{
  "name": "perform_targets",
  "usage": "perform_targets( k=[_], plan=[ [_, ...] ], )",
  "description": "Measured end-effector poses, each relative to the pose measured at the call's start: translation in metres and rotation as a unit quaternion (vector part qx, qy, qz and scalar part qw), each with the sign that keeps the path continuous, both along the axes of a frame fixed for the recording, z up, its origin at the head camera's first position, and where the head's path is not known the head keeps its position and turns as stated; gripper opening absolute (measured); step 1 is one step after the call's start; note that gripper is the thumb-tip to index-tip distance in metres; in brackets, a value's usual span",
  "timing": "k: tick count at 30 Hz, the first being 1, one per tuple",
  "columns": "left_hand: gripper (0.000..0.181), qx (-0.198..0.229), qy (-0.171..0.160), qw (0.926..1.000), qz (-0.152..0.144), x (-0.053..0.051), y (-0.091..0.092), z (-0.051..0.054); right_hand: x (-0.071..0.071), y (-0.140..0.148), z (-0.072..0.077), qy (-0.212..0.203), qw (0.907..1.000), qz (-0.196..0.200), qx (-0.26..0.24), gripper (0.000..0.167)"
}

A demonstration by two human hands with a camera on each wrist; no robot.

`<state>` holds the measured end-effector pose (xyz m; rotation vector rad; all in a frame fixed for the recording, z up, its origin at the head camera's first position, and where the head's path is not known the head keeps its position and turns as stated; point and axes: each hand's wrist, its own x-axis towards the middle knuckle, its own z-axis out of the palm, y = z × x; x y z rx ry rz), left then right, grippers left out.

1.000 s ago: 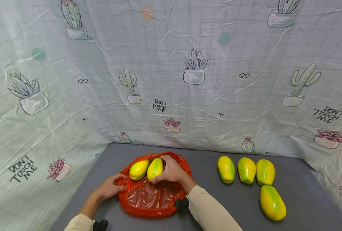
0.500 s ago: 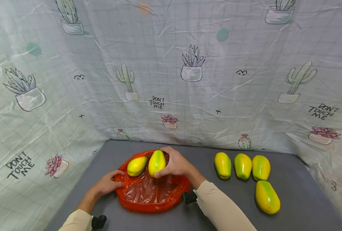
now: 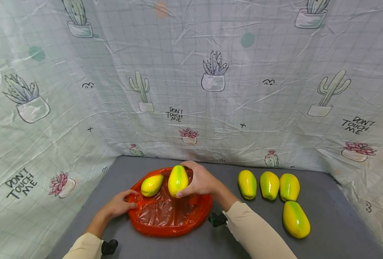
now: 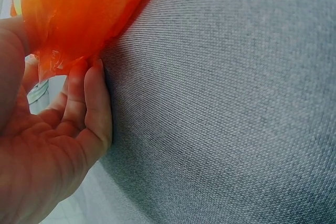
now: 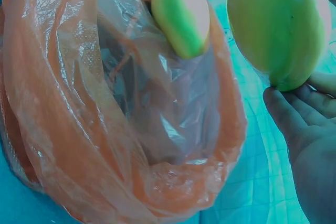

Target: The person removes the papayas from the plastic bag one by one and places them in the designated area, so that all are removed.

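Note:
In the head view my right hand (image 3: pixel 203 180) grips a glossy yellow-green papaya (image 3: pixel 177 180), held above a red plastic bag (image 3: pixel 168 231). The bag lies spread with its mouth wide and its rim rolled outward. A second papaya (image 3: pixel 151 185) rests inside at the back left. At the bag's left rim is my left hand (image 3: pixel 116 205). The left wrist view has its thumb and fingers pinching the thin orange-red plastic (image 4: pixel 84 19). The right wrist view shows the gripped papaya (image 5: pixel 278 30) apart from the bag, fingertips at its lower end.
Several more papayas stand on the grey table (image 3: pixel 230 223) at the right: a back row, including one papaya (image 3: pixel 247 184), and one papaya (image 3: pixel 296 219) nearer the front. A sheet (image 3: pixel 178 72) printed with cacti hangs behind and at both sides.
My right hand has lifted the papaya up out of the bag, raising it slightly and to the right. The left hand stays at the rim, and the other papaya remains in the bag.

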<state>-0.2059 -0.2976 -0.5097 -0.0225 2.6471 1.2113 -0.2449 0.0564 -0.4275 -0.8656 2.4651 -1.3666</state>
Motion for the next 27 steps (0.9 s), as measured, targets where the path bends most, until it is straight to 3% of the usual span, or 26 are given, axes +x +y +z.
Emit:
perform_targets(
  k=[9,27],
  plan=[
    [0.044,-0.003,0.002,1.0000,-0.005,-0.002,0.001,0.000,0.003,0.007,0.011,0.049,0.9982,0.001,0.033,0.098],
    [0.045,-0.024,-0.009,0.9997,-0.006,-0.004,0.000,-0.002,0.017,0.037,0.029,0.060,0.9978,-0.004,0.028,0.098]
  ],
)
